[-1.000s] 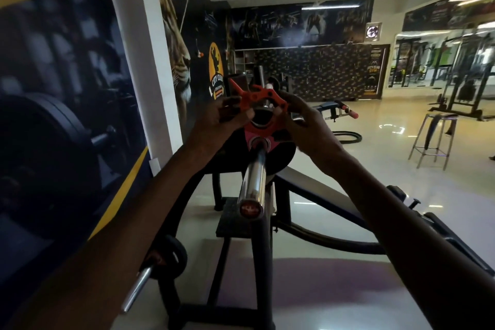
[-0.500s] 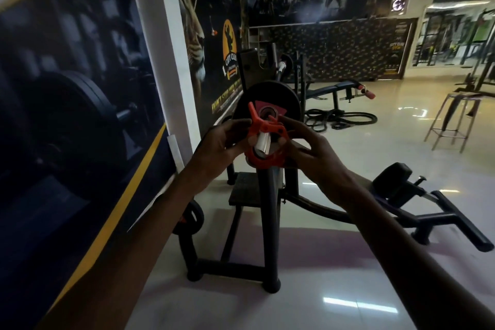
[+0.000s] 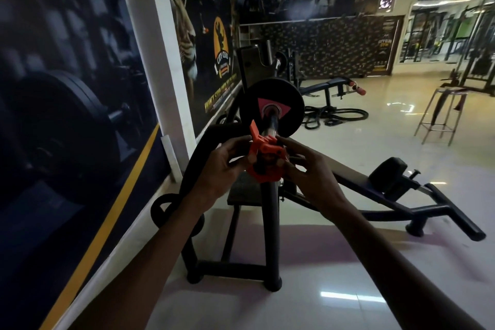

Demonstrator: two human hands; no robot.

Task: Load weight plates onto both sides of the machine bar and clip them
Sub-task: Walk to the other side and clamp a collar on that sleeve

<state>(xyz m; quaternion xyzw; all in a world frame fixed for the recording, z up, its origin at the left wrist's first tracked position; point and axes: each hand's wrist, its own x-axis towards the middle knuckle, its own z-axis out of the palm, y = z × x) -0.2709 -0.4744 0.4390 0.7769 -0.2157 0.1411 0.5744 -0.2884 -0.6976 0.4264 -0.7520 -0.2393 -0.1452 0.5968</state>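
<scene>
Two hands: both hold one orange clip at the near end of the bar, straight ahead.
Wall (image 3: 67, 115): dark mural of a barbell with a yellow stripe, running along the left side beside a white pillar.
Floor (image 3: 348, 262): pale glossy tiles reflecting ceiling lights.
Machine (image 3: 270, 222): black steel frame standing on the floor just beside the wall, with a padded black arm reaching off to the right.
Weight plate (image 3: 289, 112): black disc with a pink triangle at its hub, loaded on the bar, apart from the clip.
Stool (image 3: 442, 112): metal, far right, well apart from the machine.
Ropes (image 3: 337, 115): black coils on the floor behind the plate.
Bar (image 3: 270, 126): shiny sleeve running from the plate's hub toward the camera.
Left hand (image 3: 222, 166): fingers curled round the left side of the clip.
Right hand (image 3: 308, 169): thumb and fingertips pinching the clip's right side.
Clip (image 3: 265, 161): orange plastic collar round the near end of the bar, its lever tilted up and left.
</scene>
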